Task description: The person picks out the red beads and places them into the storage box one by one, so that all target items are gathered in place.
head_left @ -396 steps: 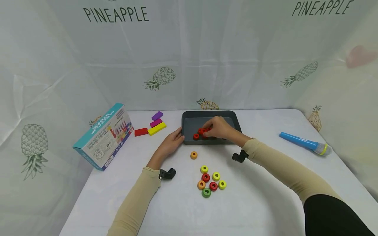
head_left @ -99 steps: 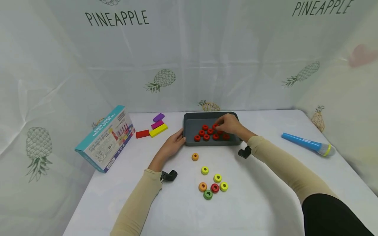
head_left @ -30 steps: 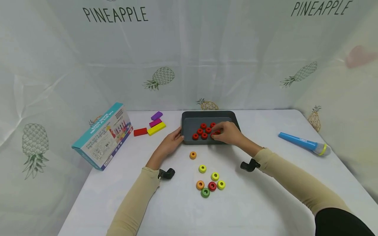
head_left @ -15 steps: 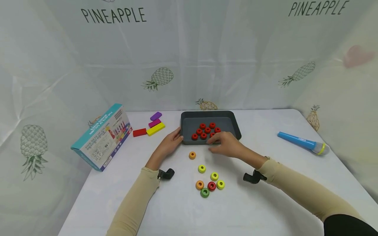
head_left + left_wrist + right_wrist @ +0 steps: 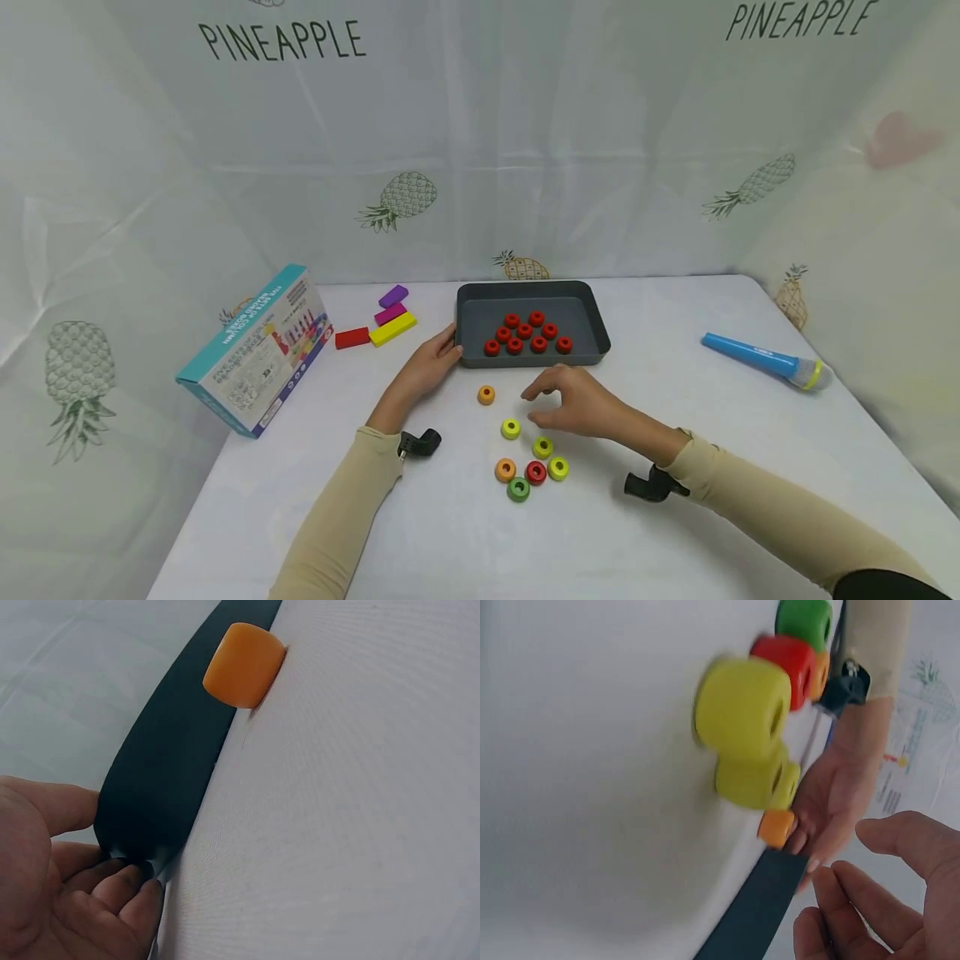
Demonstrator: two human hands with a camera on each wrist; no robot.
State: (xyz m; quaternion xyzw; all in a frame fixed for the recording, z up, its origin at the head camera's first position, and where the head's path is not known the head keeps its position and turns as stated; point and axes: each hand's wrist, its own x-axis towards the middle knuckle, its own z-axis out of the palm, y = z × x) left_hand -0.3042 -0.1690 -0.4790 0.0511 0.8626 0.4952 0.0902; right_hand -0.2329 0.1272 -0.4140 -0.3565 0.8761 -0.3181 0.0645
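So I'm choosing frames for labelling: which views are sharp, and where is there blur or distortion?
Head view: sharp, evenly lit, soft shadows, wide-angle bending at the edges. Right wrist view: the near yellow ring is motion-blurred and the right hand is soft. Left wrist view: crisp cloth weave; the orange ring is slightly soft.

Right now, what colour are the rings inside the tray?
All red: nine rings in the dark grey tray, clearest in the head view.

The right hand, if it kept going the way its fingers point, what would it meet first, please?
Probably the lone orange ring, left of the right hand; the yellow ring lies just below that line, though height is unclear.
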